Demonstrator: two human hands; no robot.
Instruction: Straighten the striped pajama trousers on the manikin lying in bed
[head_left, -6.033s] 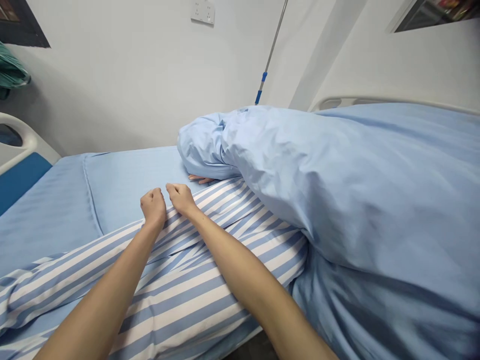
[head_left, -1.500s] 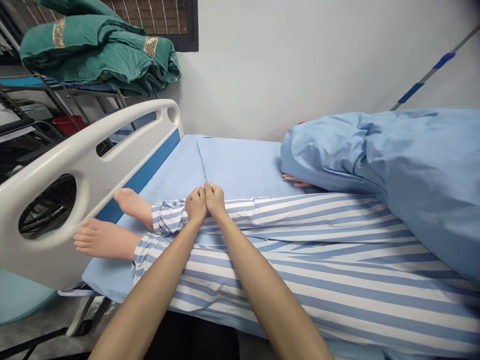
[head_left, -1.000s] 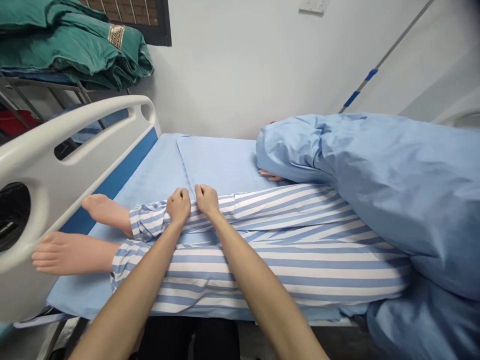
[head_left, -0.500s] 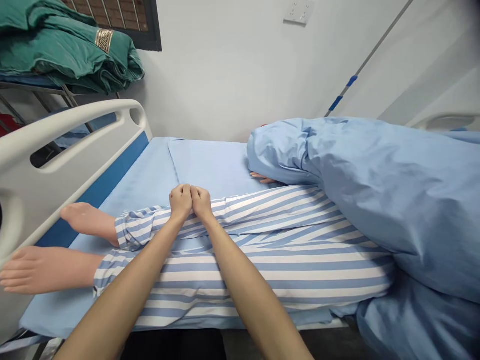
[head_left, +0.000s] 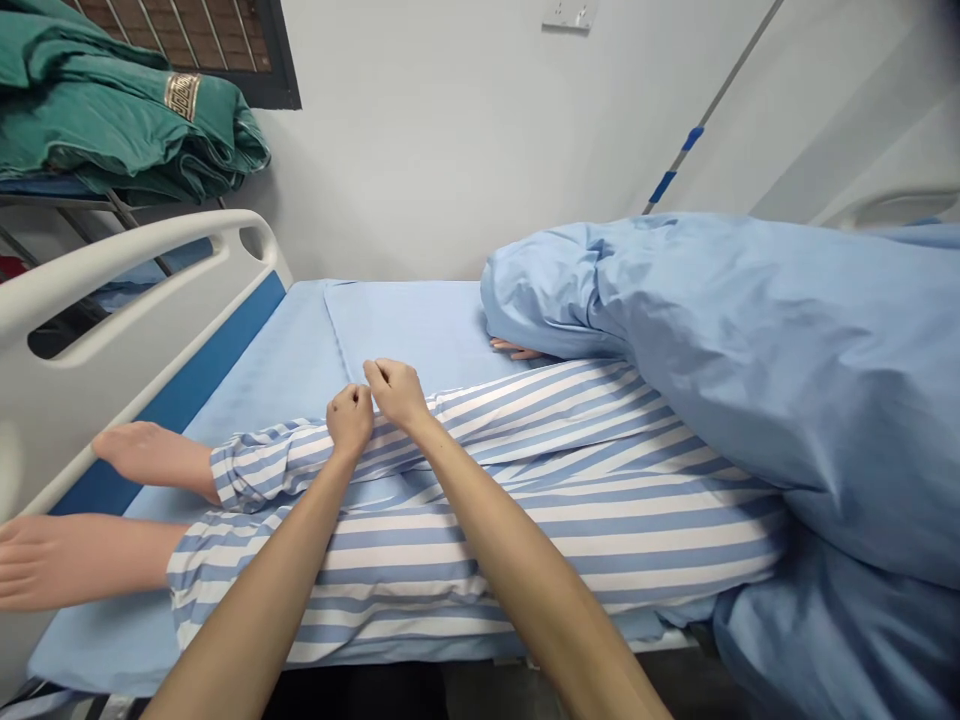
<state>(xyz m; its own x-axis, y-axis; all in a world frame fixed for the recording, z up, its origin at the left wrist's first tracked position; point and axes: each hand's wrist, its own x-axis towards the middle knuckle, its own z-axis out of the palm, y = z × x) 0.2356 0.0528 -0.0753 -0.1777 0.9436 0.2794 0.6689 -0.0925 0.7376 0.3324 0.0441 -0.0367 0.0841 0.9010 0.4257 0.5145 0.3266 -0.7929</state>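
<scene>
A life-size figure in blue-and-white striped trousers lies on the bed, its smooth, doll-like bare feet toward the left. My left hand is a closed fist over the shin of the far leg. Close beside it and slightly higher, my right hand is also balled into a fist. Nothing shows in either hand. Whether the fists touch the cloth beneath is hard to tell. A blue quilt, bunched at the right, hides the figure's upper body. The fingers of the figure's hand show under its edge.
A white footboard with a blue panel closes the bed's left end. The pale blue sheet reaches the wall. Green folded bedding lies on a rack at the upper left. A pole with blue clamps leans at the back right.
My fists were pressed side by side; now they stand slightly apart, the right one raised and the left one lower and shifted left. The camera view has shifted a little.
</scene>
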